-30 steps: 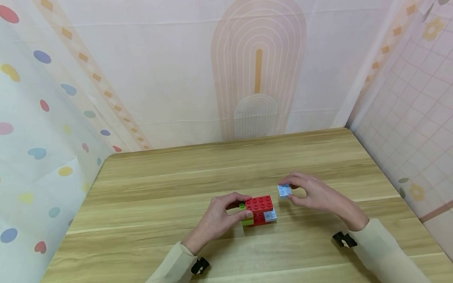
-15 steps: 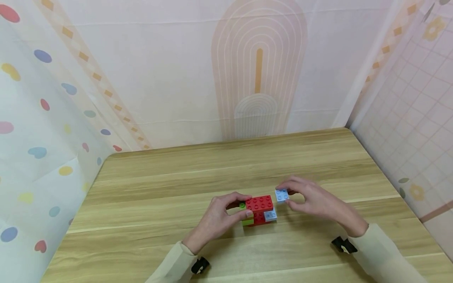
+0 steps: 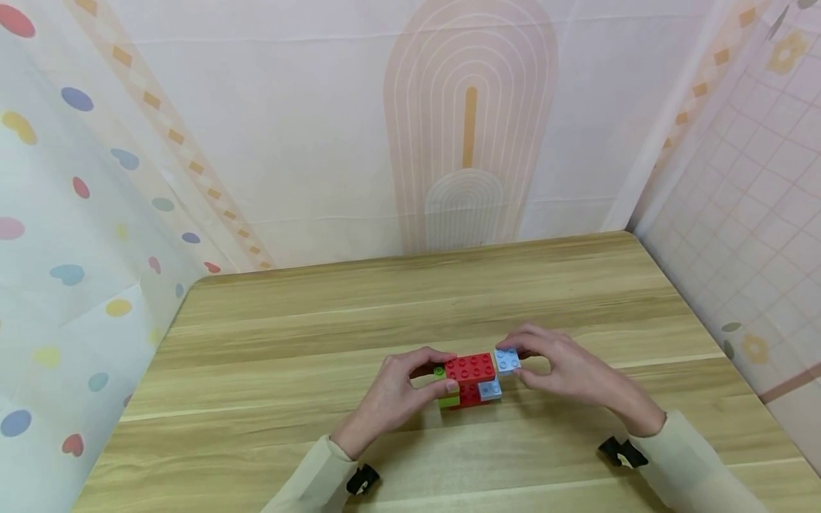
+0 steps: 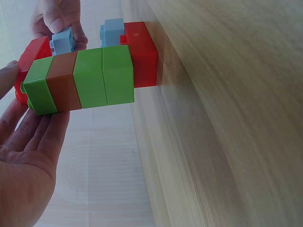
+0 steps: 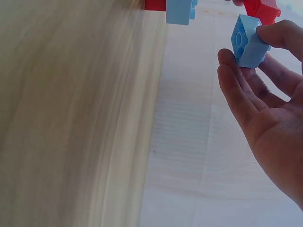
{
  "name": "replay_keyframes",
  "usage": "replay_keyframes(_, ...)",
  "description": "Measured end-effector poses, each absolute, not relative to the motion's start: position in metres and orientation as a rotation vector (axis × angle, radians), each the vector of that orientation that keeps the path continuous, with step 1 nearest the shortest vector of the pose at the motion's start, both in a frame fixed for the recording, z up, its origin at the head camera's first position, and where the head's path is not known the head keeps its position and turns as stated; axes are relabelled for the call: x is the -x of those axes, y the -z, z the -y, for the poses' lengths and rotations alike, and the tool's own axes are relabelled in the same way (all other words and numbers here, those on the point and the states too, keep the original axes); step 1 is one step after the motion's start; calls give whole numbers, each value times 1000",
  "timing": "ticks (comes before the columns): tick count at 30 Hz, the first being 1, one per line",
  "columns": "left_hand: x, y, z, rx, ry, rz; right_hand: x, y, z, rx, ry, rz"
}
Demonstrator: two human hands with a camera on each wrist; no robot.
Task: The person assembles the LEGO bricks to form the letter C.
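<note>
My left hand (image 3: 398,393) grips the upper left end of a toy brick build, thumb on the near side and fingers on the far side. Its column of green bricks (image 4: 105,78) has one brown brick (image 4: 64,81) in it. A red brick (image 3: 470,368) with studs tops the column and juts right. Below, a red base brick (image 4: 144,56) bears a light blue brick (image 3: 490,390) at its right end. Between thumb and fingers, my right hand (image 3: 567,365) pinches a second light blue brick (image 5: 252,43), studs up, right beside the top red brick's right end and above the lower blue one.
The build stands on a wood-grain table (image 3: 308,320). A patterned cloth (image 3: 308,142) hangs behind the table's back edge, with more cloth along both sides. Black straps (image 3: 623,453) sit at both wrists near the beige sleeves (image 3: 693,463).
The right hand has brought its light blue brick left and toward the near side, up to the top red brick's end. The left hand and the build have stayed in place.
</note>
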State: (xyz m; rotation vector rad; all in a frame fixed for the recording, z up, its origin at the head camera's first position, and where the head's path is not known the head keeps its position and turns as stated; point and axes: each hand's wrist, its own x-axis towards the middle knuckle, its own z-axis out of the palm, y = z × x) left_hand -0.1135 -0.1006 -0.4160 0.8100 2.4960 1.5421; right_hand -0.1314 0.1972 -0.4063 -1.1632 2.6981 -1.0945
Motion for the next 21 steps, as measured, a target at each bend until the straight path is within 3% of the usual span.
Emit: replay_keyframes(21,114,415,101,-823,-1539,-2500,125,413,-187,999,1236,-2528)
